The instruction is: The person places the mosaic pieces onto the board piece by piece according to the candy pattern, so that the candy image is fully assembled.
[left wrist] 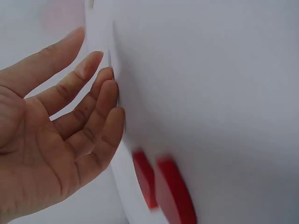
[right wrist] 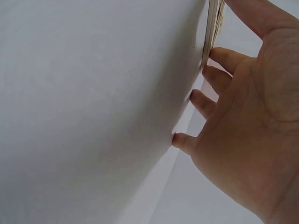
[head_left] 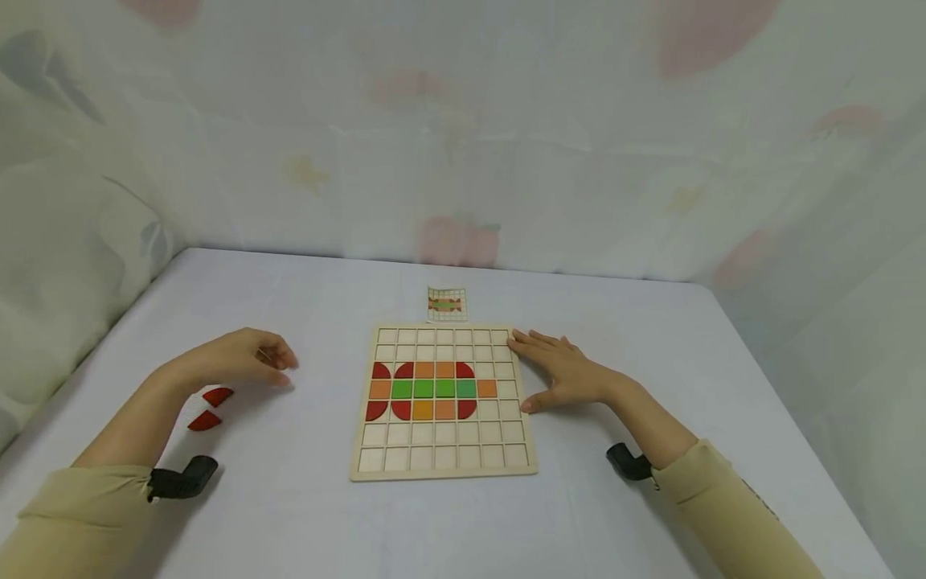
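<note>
My left hand point(head_left: 249, 358) is over the left part of the table, fingers relaxed, holding nothing; the left wrist view shows its bare palm point(left wrist: 42, 135). Close to that wrist lie two red rounded pieces point(head_left: 218, 396), one just in front of the other point(head_left: 205, 420). A square wooden grid board point(head_left: 444, 474) sits mid-table, with red, orange, green and teal pieces point(head_left: 434, 388) set in its middle rows. With fingers spread, my right hand point(head_left: 567, 371) touches the board's right edge; the right wrist view shows fingertips beside that edge point(right wrist: 212, 32).
Behind the board lies a small pattern card point(head_left: 447, 305) printed with a similar coloured figure on a grid. A white cloth point(head_left: 289, 523) covers the table. Patterned curtains point(head_left: 542, 161) hang at the back and sides. Black wrist mounts point(head_left: 184, 478) stick out from both sleeves.
</note>
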A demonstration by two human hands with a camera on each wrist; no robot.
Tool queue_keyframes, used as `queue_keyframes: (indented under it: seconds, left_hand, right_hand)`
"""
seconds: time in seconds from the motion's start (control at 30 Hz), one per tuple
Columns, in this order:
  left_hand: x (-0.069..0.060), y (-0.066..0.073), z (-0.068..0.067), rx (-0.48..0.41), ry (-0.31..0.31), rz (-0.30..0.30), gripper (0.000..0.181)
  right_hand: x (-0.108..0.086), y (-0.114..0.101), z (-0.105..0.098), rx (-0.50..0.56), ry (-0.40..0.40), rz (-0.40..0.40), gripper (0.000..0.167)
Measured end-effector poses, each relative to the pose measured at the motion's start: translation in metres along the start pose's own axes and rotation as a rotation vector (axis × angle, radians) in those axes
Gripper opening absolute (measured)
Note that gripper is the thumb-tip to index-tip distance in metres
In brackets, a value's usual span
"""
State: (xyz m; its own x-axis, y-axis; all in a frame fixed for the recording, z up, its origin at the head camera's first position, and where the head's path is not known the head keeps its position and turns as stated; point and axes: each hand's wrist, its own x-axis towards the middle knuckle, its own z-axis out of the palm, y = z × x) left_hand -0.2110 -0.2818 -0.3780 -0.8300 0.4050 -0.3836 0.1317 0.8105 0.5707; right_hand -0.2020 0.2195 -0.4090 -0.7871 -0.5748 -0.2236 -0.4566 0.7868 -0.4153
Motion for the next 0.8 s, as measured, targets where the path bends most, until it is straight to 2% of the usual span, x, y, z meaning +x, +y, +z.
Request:
queue_keyframes:
  seconds: [0.2, 0.33, 0.5, 0.8]
  left_hand:
    - [-0.025, -0.029, -0.012, -0.038, -0.114, 0.004, 0.048]
    - [-0.035, -0.038, -0.016, -0.031, -0.133, 0.008, 0.049]
    - [-0.035, -0.039, -0.014, -0.03, -0.12, 0.009, 0.045]
    - [-0.03, -0.032, -0.011, 0.013, -0.101, -0.063, 0.035]
  right_hand:
    - [-0.001, -0.002, 0.0, 0.002, -0.003, 0.006, 0.102]
    - [-0.001, -0.003, -0.001, 0.008, -0.003, 0.009, 0.102]
    - [-0.002, -0.003, -0.002, 0.01, -0.004, 0.009, 0.102]
    - [-0.001, -0.002, 0.0, 0.017, 0.001, 0.008, 0.102]
